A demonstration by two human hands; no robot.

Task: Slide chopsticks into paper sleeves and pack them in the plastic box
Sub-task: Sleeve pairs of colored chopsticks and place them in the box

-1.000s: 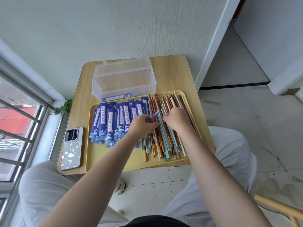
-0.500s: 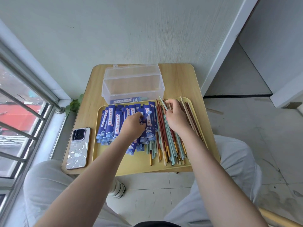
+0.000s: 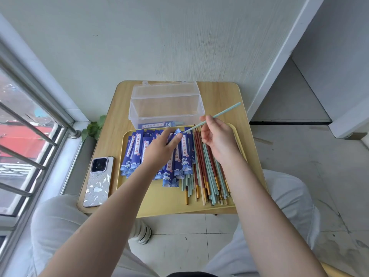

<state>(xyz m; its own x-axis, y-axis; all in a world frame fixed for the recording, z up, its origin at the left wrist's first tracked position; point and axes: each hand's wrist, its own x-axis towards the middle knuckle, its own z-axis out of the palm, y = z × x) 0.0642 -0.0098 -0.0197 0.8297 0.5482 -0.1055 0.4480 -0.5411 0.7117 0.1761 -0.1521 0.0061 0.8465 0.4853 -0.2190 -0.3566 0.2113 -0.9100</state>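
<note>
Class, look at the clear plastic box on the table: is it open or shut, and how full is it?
Open: the plastic box has its lid tipped back. Nearly empty: one sleeved pair lies along its front wall.

Clear glossy plastic box (image 3: 166, 104) on matt wooden table (image 3: 219, 96).

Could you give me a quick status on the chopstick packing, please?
Right hand pinches a teal chopstick, tip at a blue sleeve the left hand holds. Plastic box open, one sleeved pair inside. Nothing in the way.
</note>
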